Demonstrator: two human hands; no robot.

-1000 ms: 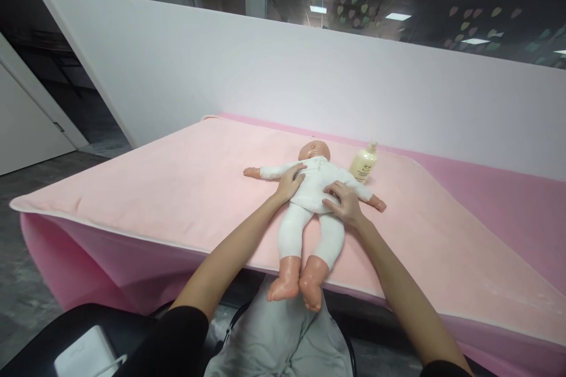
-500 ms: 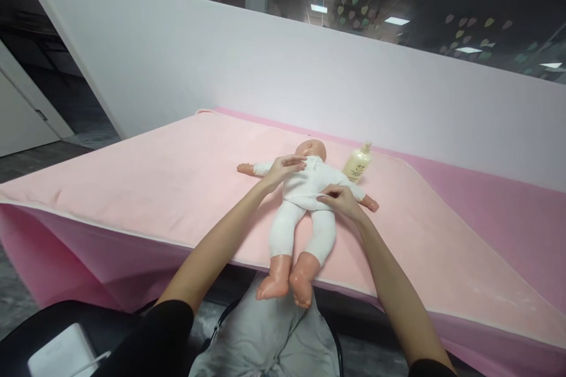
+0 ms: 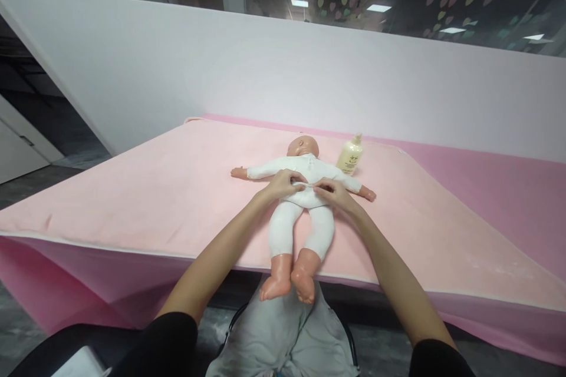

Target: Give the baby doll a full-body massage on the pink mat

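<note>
A baby doll [image 3: 303, 146] in white clothing lies on its back, arms spread, feet toward me. Over its belly, my left hand [image 3: 285, 184] pinches the white top [image 3: 305, 195] near the waist. My right hand [image 3: 332, 191] pinches the same top just to the right, with a small space between the two hands. The doll's bare feet [image 3: 279, 278] stick out past the near edge of the table. A pale yellow pump bottle [image 3: 351, 156] stands beside the doll's arm on the right.
A pink cloth [image 3: 168, 188] covers the table, its near edge crossing in front of my lap. Behind it rises a white wall [image 3: 265, 70] with a window above. At the lower left a white object [image 3: 82, 364] lies on a black seat [image 3: 88, 339].
My left hand has moved down from the doll's chest to its waist and closed on the top. My right hand stays at the fabric, slightly higher on the doll. The view has shifted.
</note>
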